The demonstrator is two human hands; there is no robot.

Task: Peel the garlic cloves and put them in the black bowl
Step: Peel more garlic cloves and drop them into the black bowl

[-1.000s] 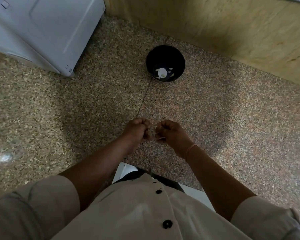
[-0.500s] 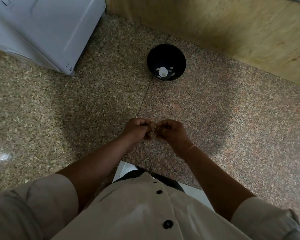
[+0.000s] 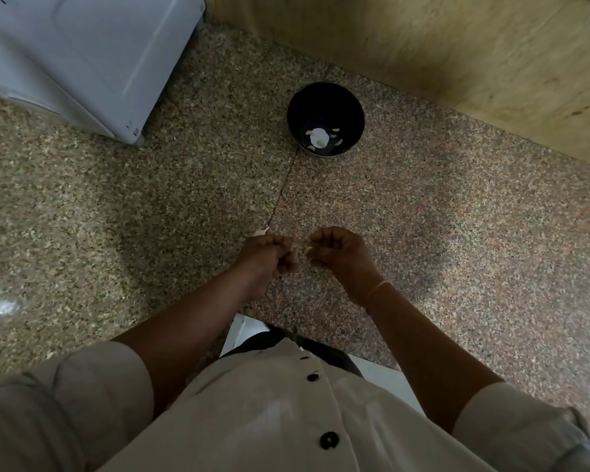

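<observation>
My left hand (image 3: 268, 255) and my right hand (image 3: 338, 253) meet above the speckled stone counter, fingers pinched together. Between the fingertips is a small pale garlic clove (image 3: 308, 250), mostly hidden; a thin, blurred skin stretches between the two hands. A scrap of pale peel (image 3: 262, 231) pokes out just beyond my left hand. The black bowl (image 3: 326, 97) stands farther back, about a forearm's length from my hands. Several white peeled cloves (image 3: 319, 139) lie at its bottom.
A white appliance (image 3: 82, 56) fills the back left corner. A wooden wall panel (image 3: 457, 52) runs along the back and right. A seam in the stone (image 3: 283, 192) leads from the bowl toward my hands. The counter's front edge is under my shirt.
My hands have drawn slightly apart, stretching the skin between them. The peel scrap beyond my left hand now shows. The bowl has not moved.
</observation>
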